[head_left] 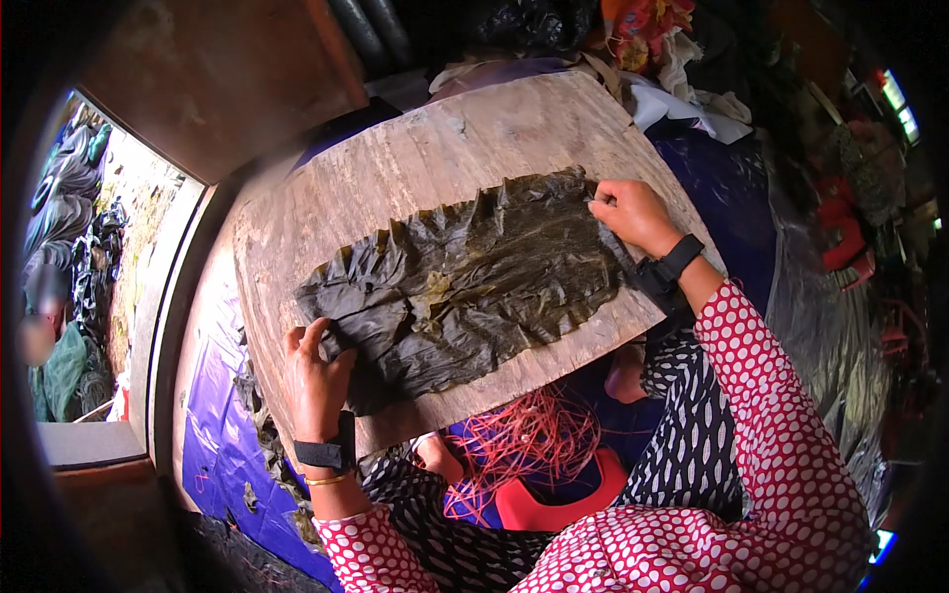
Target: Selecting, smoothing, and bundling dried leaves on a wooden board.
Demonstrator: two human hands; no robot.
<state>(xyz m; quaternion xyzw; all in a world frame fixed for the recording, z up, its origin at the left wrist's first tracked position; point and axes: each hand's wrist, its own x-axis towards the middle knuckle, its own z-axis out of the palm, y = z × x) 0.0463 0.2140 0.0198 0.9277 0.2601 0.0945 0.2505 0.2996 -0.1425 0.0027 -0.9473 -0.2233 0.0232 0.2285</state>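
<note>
A wide, wrinkled, dark olive-brown sheet, like dried kelp (474, 282), lies spread across a wooden board (415, 148). Its upper edge is ruffled, and a yellowish patch shows near the middle. My right hand (638, 215) has curled fingers and pinches the upper right corner of the sheet. At the lower left end, my left hand (318, 381) rests by the sheet's edge, thumb and forefinger apart. Whether those fingertips press on the sheet is hard to tell. Each wrist wears a black band.
Below the board, a tangle of red-pink strips (529, 435) lies by a red plastic piece (568, 499) near my feet. Blue plastic sheeting (213, 425) spreads under the board. A doorway (148, 198) at left shows piled netting outside. Cloths and bags (672, 104) lie beyond the board.
</note>
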